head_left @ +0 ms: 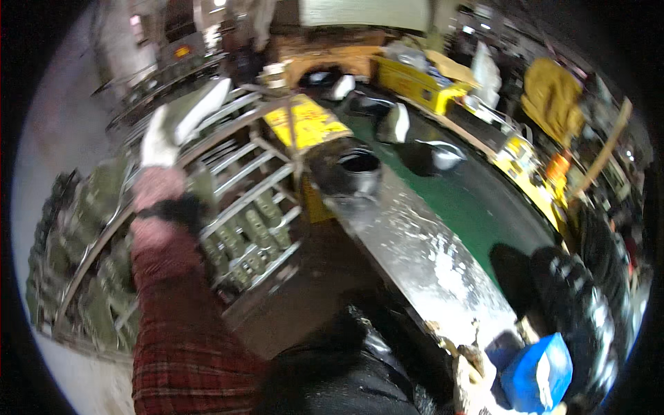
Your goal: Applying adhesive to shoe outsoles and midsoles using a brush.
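My left hand (pixel 181 128), in a white glove, reaches over a metal rack at the left. Its thumb and fingers are spread, and a dull green shape shows between them; I see no firm grip on it. Olive pieces with rows of holes, like shoe uppers (pixel 252 238), hang on the rack's bars (pixel 266 166). At the lower right, my right hand (pixel 474 377) wears a stained pale glove beside the metal bench (pixel 415 249). A blue object with a white patch (pixel 536 377) lies right against it. Blur and the frame edge hide how those fingers are set.
A dark round pot (pixel 360 166) stands on the bench's far end, near a yellow box (pixel 304 124). Black and white shoe-like pieces (pixel 394 121) sit on a green belt (pixel 456 204). Beyond it are a yellow crate (pixel 418 86) and, at the right, shiny black ridged items (pixel 574 297).
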Demonstrator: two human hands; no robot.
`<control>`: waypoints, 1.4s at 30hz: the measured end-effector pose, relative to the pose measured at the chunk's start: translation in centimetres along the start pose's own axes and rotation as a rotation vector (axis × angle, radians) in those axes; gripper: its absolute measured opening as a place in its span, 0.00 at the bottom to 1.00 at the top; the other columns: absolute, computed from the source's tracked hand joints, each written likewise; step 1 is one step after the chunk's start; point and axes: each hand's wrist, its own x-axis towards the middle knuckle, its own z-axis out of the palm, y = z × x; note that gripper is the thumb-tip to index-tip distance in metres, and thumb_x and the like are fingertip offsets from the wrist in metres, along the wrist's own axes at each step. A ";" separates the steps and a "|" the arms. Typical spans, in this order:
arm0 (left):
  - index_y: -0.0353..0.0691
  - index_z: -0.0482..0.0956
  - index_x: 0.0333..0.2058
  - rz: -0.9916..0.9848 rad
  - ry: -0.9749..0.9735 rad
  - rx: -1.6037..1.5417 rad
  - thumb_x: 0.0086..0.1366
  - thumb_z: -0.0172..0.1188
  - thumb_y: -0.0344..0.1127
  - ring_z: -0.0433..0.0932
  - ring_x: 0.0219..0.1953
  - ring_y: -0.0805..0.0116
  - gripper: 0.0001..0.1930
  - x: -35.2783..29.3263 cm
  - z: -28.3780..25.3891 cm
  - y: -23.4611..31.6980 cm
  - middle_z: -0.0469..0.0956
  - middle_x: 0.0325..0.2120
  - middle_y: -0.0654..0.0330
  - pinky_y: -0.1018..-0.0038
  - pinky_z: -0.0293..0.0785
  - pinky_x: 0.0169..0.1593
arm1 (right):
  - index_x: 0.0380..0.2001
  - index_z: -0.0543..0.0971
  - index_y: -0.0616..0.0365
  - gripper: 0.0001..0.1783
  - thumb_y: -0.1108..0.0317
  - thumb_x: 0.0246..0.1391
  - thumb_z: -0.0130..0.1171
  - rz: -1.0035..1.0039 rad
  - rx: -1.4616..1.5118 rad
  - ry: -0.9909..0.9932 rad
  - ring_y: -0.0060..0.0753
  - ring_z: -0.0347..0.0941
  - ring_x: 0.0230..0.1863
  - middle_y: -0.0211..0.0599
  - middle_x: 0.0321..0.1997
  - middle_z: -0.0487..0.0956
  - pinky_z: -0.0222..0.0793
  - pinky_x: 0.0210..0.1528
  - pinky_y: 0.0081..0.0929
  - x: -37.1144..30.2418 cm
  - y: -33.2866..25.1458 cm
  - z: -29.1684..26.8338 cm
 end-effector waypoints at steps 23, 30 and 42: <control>0.27 0.69 0.51 -1.647 -0.447 -0.612 0.62 0.46 0.68 0.81 0.32 0.46 0.42 -39.5 19.5 -17.0 0.76 0.37 0.36 0.57 0.78 0.22 | 0.30 0.80 0.60 0.11 0.62 0.60 0.59 0.057 0.010 0.876 0.10 0.64 0.23 0.20 0.23 0.74 0.58 0.25 0.12 -9.4 3.9 -23.4; 0.37 0.65 0.59 -1.158 -0.763 -0.220 0.61 0.49 0.67 0.80 0.36 0.39 0.41 -40.0 18.2 -24.9 0.75 0.46 0.39 0.45 0.79 0.31 | 0.39 0.81 0.62 0.10 0.68 0.57 0.61 -0.318 -0.120 0.237 0.24 0.77 0.34 0.34 0.34 0.82 0.73 0.39 0.22 -0.9 -2.4 -5.2; 0.39 0.61 0.61 -1.853 -0.588 -0.894 0.60 0.44 0.72 0.80 0.34 0.38 0.45 -39.8 16.8 -24.9 0.76 0.41 0.35 0.47 0.80 0.33 | 0.29 0.81 0.62 0.11 0.64 0.50 0.67 -0.505 0.031 -0.084 0.28 0.77 0.27 0.40 0.27 0.81 0.71 0.29 0.22 5.3 1.6 -1.5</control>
